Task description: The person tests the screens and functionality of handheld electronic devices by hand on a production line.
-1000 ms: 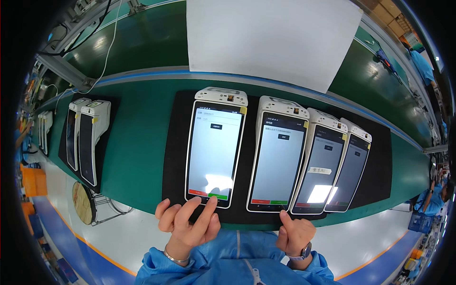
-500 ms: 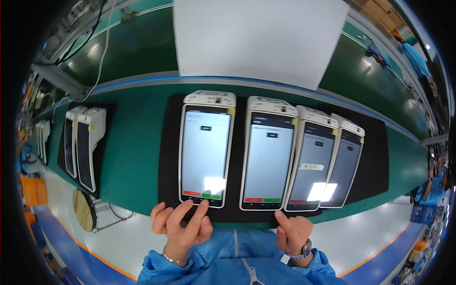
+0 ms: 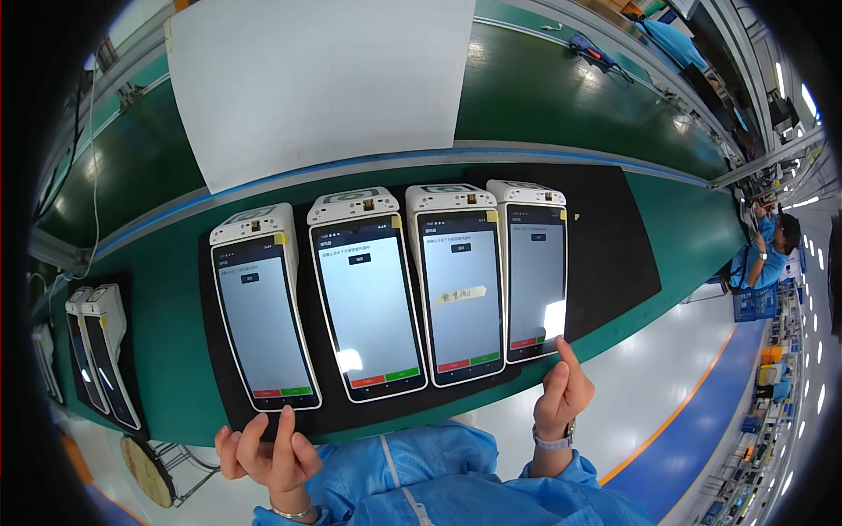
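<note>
Right hand (image 3: 561, 396) – fingers curled, forefinger out – touches the rightmost terminal (image 3: 535, 267) at its 5 o'clock corner. Left hand (image 3: 270, 447) (fingers loosely spread, empty) sits at 6 o'clock of the leftmost terminal (image 3: 261, 316); tap lightly, squarely.

A white board (image 3: 320, 83) stands on the green conveyor (image 3: 561, 105); two spare terminals (image 3: 101, 355) lie left.

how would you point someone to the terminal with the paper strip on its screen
Start at the black mat on the green bench, where four white handheld terminals lie side by side. Count to the third terminal from the left. Only its lit screen carries a small pale paper strip.
</note>
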Demonstrator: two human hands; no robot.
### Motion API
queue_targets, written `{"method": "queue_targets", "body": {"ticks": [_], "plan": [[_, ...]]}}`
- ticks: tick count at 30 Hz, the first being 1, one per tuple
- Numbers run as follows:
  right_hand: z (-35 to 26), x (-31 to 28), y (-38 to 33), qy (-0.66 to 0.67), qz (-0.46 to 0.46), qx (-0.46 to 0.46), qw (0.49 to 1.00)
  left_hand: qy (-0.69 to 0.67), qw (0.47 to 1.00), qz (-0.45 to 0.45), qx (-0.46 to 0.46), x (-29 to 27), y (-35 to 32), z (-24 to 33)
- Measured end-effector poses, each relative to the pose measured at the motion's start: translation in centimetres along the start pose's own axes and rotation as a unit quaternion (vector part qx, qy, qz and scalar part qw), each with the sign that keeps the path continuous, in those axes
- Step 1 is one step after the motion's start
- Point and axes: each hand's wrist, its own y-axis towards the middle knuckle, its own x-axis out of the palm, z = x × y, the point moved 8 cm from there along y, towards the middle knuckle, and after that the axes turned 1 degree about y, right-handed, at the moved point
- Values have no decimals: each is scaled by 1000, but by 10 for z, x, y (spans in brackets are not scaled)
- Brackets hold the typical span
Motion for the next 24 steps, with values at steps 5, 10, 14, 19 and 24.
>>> {"method": "queue_targets", "body": {"ticks": [5,10,14,19,24], "plan": [[-3,2,0,-2,-10,-2,1000,-5,1000,14,7,-3,4,3],[-37,17,3,13,-67,-79,995,-12,1000,23,8,-2,4,3],[-61,40,-1,-3,-164,-109,980,14,1000,-7,-9,-1,2,-1],[-67,38,-3,40,-150,-102,983,-11,1000,-11,-21,2,10,4],[-104,68,-15,50,-235,-145,960,-23,1000,13,-9,6,9,4]]}}
